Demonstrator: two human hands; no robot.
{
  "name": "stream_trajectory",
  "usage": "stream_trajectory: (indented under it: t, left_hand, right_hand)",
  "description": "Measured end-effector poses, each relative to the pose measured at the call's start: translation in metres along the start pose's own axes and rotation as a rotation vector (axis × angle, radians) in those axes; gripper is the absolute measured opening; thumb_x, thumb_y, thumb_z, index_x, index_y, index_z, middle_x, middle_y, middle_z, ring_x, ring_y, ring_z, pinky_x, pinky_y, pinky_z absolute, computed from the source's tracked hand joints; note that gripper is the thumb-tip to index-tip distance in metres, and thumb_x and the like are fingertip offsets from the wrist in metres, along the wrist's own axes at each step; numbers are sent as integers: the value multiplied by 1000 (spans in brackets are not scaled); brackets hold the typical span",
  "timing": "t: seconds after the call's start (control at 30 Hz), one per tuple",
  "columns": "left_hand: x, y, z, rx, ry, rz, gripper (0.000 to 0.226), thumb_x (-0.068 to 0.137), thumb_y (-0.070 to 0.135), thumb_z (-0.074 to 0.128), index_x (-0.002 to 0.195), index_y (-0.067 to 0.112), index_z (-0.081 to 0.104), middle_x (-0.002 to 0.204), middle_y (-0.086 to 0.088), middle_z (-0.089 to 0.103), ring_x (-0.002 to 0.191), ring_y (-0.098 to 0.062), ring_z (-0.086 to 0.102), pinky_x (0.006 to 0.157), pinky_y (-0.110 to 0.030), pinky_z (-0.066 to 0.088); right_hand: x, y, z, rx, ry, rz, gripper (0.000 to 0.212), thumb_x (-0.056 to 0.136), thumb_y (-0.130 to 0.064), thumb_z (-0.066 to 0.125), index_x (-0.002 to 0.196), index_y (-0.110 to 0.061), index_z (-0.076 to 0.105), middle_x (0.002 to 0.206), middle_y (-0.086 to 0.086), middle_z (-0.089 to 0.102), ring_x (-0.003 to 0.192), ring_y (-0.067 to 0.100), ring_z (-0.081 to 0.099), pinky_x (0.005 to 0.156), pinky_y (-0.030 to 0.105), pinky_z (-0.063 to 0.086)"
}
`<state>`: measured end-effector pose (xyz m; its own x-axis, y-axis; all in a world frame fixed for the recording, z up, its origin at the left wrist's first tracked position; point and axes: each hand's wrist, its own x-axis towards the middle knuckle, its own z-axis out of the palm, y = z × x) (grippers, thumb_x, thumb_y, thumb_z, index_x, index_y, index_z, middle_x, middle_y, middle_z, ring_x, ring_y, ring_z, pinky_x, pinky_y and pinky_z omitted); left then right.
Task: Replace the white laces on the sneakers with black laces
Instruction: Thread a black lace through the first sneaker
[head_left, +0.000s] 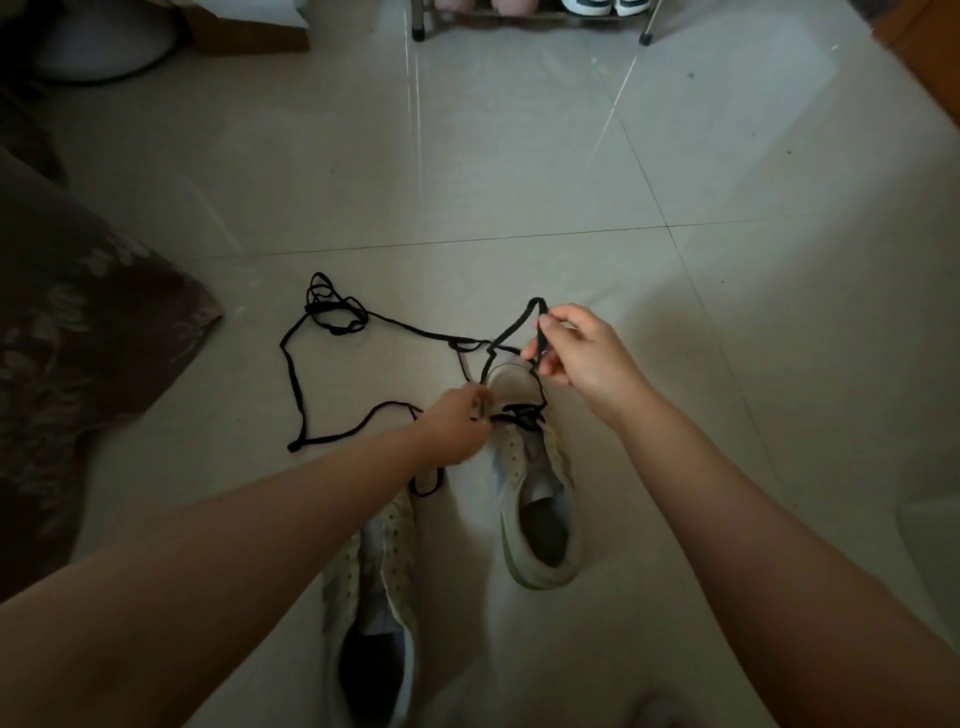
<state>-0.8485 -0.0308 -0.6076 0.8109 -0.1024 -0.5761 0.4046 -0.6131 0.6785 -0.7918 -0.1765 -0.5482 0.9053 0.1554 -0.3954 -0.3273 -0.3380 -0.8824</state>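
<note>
**On the floor: right sneaker being laced in black**

On the tiled floor (519, 156) before you, two pale sneakers lie side by side, toes pointing away. Your right sneaker (535, 499) has perforated side panels, a smooth rounded toe cap and a greenish sole edge; black lace crosses its lowest eyelets only. Your left sneaker (374, 613) sits nearer you, partly under your left forearm, its tongue open and its upper eyelets bare.

Your right hand (582, 353) is raised just beyond the toe cap, thumb and fingers pinching a folded loop of flat black lace (519, 322) that runs down to the eyelets. Your left hand (457, 421) is curled at the eyelet row of the right sneaker, gripping lace there; the fingertips are blurred, so the exact hold cannot be told.

Slack lace (311, 364) trails left of the toes in loose loops and a small tangle, flat on the tile.

Open tile extends ahead and to the right. A dark patterned fabric (78, 338) borders the left side, well apart from the lace. A rack (530, 15) with shoes stands at the far edge.
</note>
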Motion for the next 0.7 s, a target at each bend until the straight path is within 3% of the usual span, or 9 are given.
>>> stream_trajectory:
  t: [0.1, 0.2, 0.3, 0.37, 0.43, 0.5, 0.57, 0.63, 0.7]
  left_hand:
    - [1, -13, 5, 351, 90, -2, 45, 88, 11, 48, 131, 22, 42, 122, -6, 54, 104, -25, 56, 87, -35, 49]
    - [-9, -6, 0, 326, 116, 148, 24, 91, 16, 48, 111, 14, 60, 91, 2, 61, 76, -14, 56, 65, -23, 45]
    - [-34, 9, 0, 334, -99, 383, 17, 92, 19, 51, 97, 13, 66, 80, 4, 61, 66, -7, 56, 61, -17, 43]
    - [-45, 13, 5, 415, -317, 431, 20, 94, 24, 50, 93, 12, 67, 84, -2, 66, 74, -13, 61, 69, -23, 49]
    - [-50, 13, 13, 503, -377, 442, 30, 96, 26, 47, 78, 8, 64, 74, -5, 62, 67, -18, 58, 69, -29, 48]
    - [-46, 10, 15, 511, -262, 356, 43, 98, 30, 45, 59, 12, 50, 55, -2, 47, 49, -15, 46, 58, -27, 43]
    - [-36, 7, 12, 482, -72, 237, 42, 97, 34, 46, 58, 17, 48, 55, 3, 46, 50, -13, 48, 54, -24, 41]
    - [-25, 4, 7, 308, 95, 134, 23, 93, 38, 54, 79, 21, 61, 71, 4, 60, 65, -13, 61, 60, -23, 47]
    - [-16, 8, 6, 74, 171, 46, 21, 88, 37, 62, 99, 19, 65, 82, 1, 70, 69, -10, 64, 58, -18, 48]
  right_hand:
    - [1, 13, 4, -54, -17, -3, 9, 98, -14, 50, 94, -14, 58, 73, -3, 65, 54, 5, 52, 50, 15, 42]
    - [1, 23, 6, -25, -49, 25, 5, 92, -9, 58, 97, -11, 58, 74, 0, 65, 58, 6, 56, 53, 17, 44]
    - [0, 30, 2, -82, -48, 28, 16, 87, -6, 65, 100, -10, 59, 78, -1, 66, 61, 5, 60, 55, 12, 44]
    - [-2, 35, 2, -160, -52, 40, 19, 84, -5, 69, 99, -12, 60, 81, -3, 65, 67, 6, 62, 59, 12, 45]
    - [-2, 41, 4, -289, -62, 23, 19, 81, -8, 71, 94, -17, 61, 83, -6, 64, 74, 7, 60, 70, 18, 46]
    - [-3, 44, 7, -350, -77, -5, 17, 80, -8, 72, 89, -18, 62, 80, -5, 63, 75, 7, 58, 75, 21, 46]
    - [-3, 45, 10, -352, -79, -29, 15, 79, -7, 72, 86, -17, 64, 75, -7, 64, 73, 8, 59, 78, 24, 48]
    - [-2, 45, 11, -323, -78, -46, 14, 78, -5, 72, 86, -16, 66, 74, -6, 67, 76, 12, 64, 81, 28, 51]
    - [-1, 44, 13, -296, -81, -53, 16, 78, -4, 72, 86, -16, 67, 78, -1, 71, 78, 14, 67, 81, 30, 53]
